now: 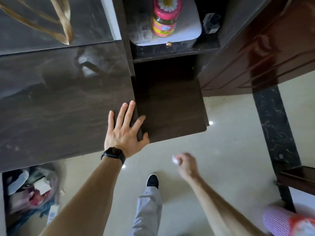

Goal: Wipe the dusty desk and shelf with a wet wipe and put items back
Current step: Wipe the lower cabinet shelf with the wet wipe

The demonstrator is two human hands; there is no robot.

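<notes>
Floor: pale glossy tile (230, 142) under you, your shoe (152, 180) on it.
Desk: dark top (59, 108), your left hand (125, 129) flat on its right edge, fingers spread.
Shelf: lower board (170, 106) bare; upper one holds a white box (185, 29) with 1 pink jar (164, 17) on it.
Wipe: white wad (175, 159) pinched in your blurred right hand (186, 165), off the desk.
Basket: pink mesh (279, 218), bottom right; contents blurred.

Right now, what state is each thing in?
left hand: open, flat on the desk edge
right hand: shut on a white wipe, over the floor
jar: upright, lid on, atop a white box
lower shelf: bare
</notes>
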